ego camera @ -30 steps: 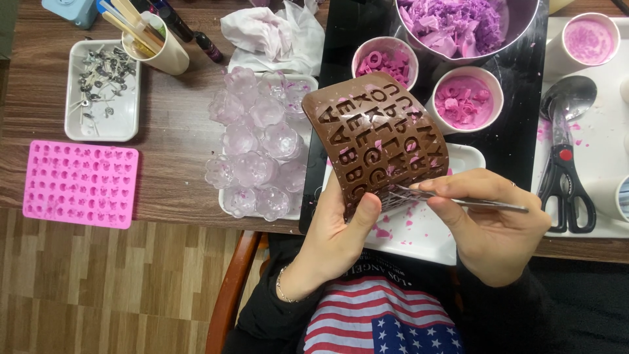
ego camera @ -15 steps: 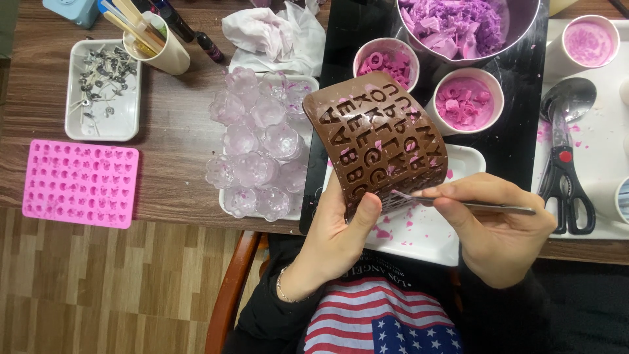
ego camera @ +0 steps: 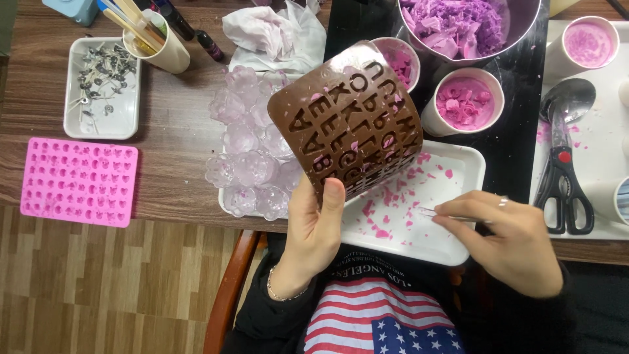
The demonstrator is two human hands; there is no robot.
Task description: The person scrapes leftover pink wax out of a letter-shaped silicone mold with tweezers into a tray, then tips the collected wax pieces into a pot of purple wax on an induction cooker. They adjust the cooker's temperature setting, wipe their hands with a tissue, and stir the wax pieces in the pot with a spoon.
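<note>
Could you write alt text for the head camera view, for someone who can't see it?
The left hand holds up a bent brown letter mould over a white tray strewn with pink crumbs, while the right hand pinches thin metal tweezers. On the table sit cups of pink pieces, a clear flower mould and a pink mould.

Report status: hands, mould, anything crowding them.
Left hand grips brown letter mould, bent, raised. Right hand pinches thin metal pick over white tray strewn with pink crumbs. Clear flower mould beside, not obstructing.
</note>
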